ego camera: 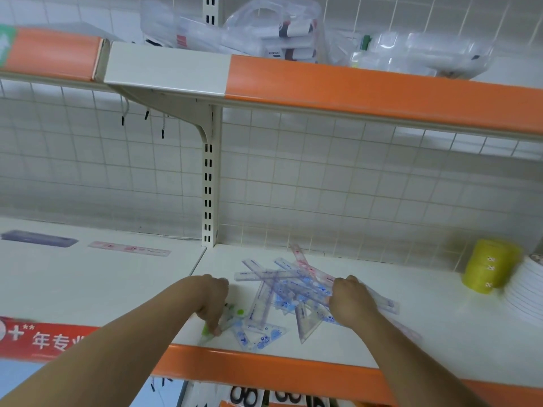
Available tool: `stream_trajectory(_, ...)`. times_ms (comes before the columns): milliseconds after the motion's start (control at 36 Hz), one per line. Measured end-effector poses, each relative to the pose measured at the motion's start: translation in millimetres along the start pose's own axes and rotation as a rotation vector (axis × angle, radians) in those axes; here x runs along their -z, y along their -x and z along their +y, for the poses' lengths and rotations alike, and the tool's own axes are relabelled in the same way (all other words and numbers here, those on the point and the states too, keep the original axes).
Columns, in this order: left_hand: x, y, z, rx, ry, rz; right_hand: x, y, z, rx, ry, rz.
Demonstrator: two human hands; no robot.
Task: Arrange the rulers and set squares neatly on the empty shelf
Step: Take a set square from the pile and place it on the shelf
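Note:
A loose heap of clear rulers and set squares (282, 292) with blue and pink print lies on the white shelf (411, 345). My left hand (212, 301) is at the heap's left edge and pinches a clear set square with green print (232, 317) near the shelf's front. My right hand (349, 301) lies on the heap's right side, fingers curled over a long clear ruler (385, 302) that sticks out to the right. A blue-printed set square (258, 336) lies flat by the front edge.
A pink ruler (129, 248) and a dark flat case (38, 238) lie on the neighbouring shelf at the left. A yellow twine spool (487, 267) and stacked white plates (526, 292) stand at the right. The orange-edged upper shelf (352, 89) overhangs. A wire grid backs the shelf.

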State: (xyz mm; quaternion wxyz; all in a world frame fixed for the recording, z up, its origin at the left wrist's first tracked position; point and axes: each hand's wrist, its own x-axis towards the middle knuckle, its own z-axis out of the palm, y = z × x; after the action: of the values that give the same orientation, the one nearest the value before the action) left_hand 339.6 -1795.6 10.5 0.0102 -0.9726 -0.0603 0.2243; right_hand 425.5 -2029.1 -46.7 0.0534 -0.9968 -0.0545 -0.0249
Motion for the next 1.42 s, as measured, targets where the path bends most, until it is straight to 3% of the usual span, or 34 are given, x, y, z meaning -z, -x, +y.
stream_trajectory(333, -11, -15, -7, 0.01, 0.129, -0.061, -1, 1, 1, 0.008, 0.001, 0.0)
stream_trajectory(917, -20, -27, -10, 0.013, 0.222, 0.077, -1, 1, 0, -0.011, -0.005, -0.001)
stream_trajectory(1139, -12, -22, -1, 0.035, 0.081, 0.026, 1, 1, -2, -0.011, 0.018, -0.014)
stream_trajectory(1417, -8, -21, 0, -0.063, -0.067, 0.084, 4, 5, 0, 0.016, 0.062, -0.055)
